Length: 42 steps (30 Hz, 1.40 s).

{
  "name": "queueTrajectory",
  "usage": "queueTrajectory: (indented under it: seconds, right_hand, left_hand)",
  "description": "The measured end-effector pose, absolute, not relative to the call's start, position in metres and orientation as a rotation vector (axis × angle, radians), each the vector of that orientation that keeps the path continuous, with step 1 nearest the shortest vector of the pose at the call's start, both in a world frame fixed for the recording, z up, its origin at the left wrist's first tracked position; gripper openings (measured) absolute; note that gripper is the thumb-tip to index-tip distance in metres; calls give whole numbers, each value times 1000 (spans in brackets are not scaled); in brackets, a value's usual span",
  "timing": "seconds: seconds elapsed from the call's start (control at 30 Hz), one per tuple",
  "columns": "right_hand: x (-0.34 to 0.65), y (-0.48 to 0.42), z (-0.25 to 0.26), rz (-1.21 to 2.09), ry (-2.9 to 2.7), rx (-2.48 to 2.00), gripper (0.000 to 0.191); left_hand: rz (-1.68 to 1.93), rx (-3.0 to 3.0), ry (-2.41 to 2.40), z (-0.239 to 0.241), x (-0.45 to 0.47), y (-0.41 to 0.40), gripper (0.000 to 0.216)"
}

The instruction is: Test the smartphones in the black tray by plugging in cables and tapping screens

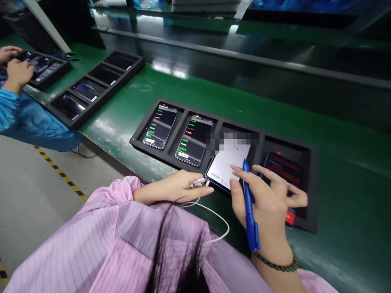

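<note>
My left hand (180,186) pinches white cable plugs (198,183) between thumb and fingers at the bottom edge of a smartphone (224,165). That phone has a lit white screen and lies tilted in the third compartment of a black foam tray (171,158). A thin white cable (226,224) loops down from the plugs over my clothing. In my right hand (269,201) a blue pen (249,215) is tucked between the fingers, tip pointing away from me. Its fingertips are over the phone's screen; whether they touch it I cannot tell.
Two phones (161,126) with coloured text lines lie in the tray's left compartments; another phone (284,169) with red text is partly behind my right hand. A second phone tray (91,87) is farther left, near a co-worker's hands (20,73). A metal rail (232,57) runs behind.
</note>
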State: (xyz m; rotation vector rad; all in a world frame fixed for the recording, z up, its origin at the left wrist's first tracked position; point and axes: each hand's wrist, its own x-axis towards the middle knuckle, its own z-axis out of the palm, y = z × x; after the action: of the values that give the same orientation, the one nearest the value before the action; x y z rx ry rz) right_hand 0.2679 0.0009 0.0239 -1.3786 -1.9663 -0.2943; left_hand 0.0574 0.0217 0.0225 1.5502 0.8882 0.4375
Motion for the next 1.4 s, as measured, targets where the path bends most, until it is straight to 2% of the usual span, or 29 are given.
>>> queueTrajectory:
  seconds: [0.47, 0.73, 1.0, 1.4]
  right_hand:
    - [266, -5, 23, -238, -2030, -1459, 8]
    - [268, -2, 20, -242, -1928, -1582, 23]
    - [265, -3, 21, -210, -2060, -1620, 27]
    - [267, -1, 23, -338, -2021, -1653, 28]
  left_hand:
    - [425, 1607, 806, 28, 57, 23, 39]
    - [411, 1660, 813, 23, 56, 23, 40]
    - [395, 1719, 822, 28, 59, 25, 38]
    - [361, 1755, 857, 26, 56, 23, 38]
